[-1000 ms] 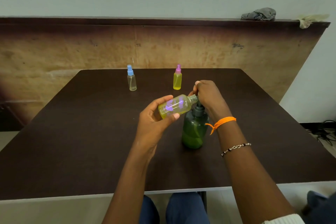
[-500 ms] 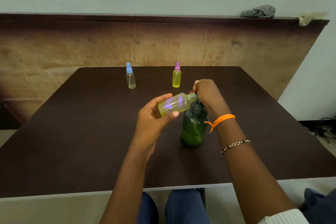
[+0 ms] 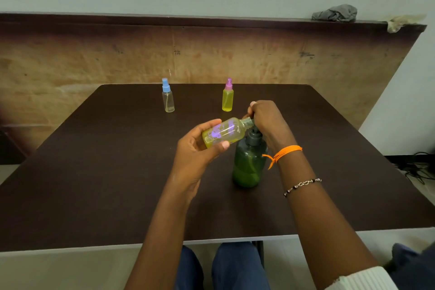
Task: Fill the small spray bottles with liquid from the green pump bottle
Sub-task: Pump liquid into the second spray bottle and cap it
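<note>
Three small spray bottles are in play here, plus the big green one, all on a dark brown table (image 3: 94,183). Going from the left: a clear bottle with a blue spray cap (image 3: 167,96) stands upright near the far edge, looks pretty much without liquid apart from maybe a bit at the bottom. To its right, well apart, there's a yellow-filled bottle with a pink spray cap (image 3: 227,95), also upright.

Closer to the person, the left hand (image 3: 200,150) grips an uncapped small bottle (image 3: 224,132), fingers and thumb curled round its body. It's tilted almost on its side, neck pointing right, with yellowish liquid inside and a purple print on it. Its open neck sits right at the pump head of the green pump bottle (image 3: 250,162), which stands on the table just beside and below.

The right hand (image 3: 266,117) is curled over the top of the pump, holding the pump head, so the nozzle itself is hidden. That wrist has an orange thread (image 3: 284,152) and a beaded bracelet (image 3: 302,185) further up the arm.

Back on the ledge at far right, a crumpled grey cloth (image 3: 335,13).
</note>
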